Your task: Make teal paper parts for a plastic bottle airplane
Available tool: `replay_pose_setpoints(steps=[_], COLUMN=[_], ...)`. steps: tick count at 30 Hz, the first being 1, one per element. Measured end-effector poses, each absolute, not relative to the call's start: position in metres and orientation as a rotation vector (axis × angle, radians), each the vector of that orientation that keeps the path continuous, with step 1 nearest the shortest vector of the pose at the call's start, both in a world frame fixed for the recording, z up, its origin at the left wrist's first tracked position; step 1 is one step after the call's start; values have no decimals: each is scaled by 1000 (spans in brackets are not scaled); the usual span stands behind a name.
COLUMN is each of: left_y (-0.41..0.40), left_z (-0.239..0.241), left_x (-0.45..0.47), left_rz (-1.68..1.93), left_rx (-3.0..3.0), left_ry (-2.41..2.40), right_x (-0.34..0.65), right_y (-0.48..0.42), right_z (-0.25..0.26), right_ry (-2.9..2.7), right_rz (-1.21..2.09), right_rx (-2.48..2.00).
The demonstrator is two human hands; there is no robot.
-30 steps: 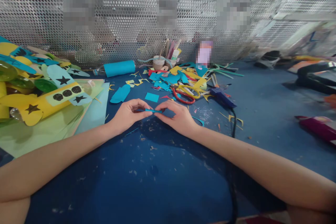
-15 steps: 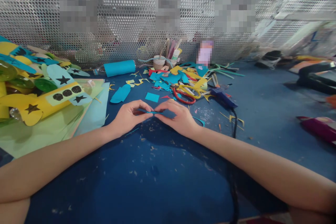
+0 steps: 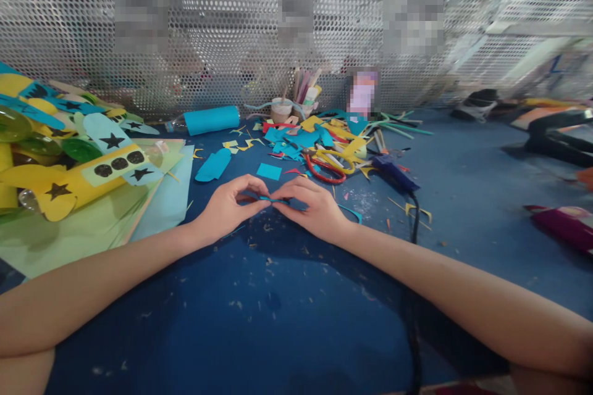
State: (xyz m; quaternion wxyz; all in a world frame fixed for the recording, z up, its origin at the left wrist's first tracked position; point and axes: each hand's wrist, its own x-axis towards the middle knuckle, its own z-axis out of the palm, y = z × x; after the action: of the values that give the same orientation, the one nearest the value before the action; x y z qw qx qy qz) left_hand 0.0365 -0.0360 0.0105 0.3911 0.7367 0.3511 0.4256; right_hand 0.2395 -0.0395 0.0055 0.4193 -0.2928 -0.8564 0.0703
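My left hand and my right hand meet fingertip to fingertip just above the blue table. Between them they pinch a small strip of blue paper; each hand's thumb and forefinger close on one end of it. Most of the strip is hidden by the fingers. A loose blue paper square lies just beyond the hands, and a blue rounded cut-out lies to the left of it.
Red-handled scissors and a heap of blue and yellow paper scraps lie behind the hands. A glue gun trails a black cord toward me. Yellow paper models with black stars rest on green sheets at left. A blue roll and a cup of sticks stand by the perforated wall.
Both hands have drawn closer together and the visible length of the blue strip between them has shrunk. Nothing else on the table has moved.
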Motion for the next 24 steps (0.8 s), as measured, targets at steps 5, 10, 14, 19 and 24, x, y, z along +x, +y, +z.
replay_pose_setpoints(steps=[5, 10, 14, 19, 24], left_y=[-35, -35, -34, -33, -32], left_z=[10, 12, 9, 6, 5], left_x=[36, 36, 36, 35, 35], left_rz=[1103, 1135, 1153, 1174, 1122], left_rx=[1925, 1955, 1952, 1923, 1907], left_ry=[907, 923, 922, 953, 933], right_x=[240, 239, 239, 241, 242], right_y=[-40, -41, -41, -41, -39], right_z=[5, 7, 6, 7, 6], right_ry=[-2111, -2078, -2045, -2083, -2108], right_rz=[148, 93, 99, 90, 71], right_rx=[-741, -776, -842, -841, -824])
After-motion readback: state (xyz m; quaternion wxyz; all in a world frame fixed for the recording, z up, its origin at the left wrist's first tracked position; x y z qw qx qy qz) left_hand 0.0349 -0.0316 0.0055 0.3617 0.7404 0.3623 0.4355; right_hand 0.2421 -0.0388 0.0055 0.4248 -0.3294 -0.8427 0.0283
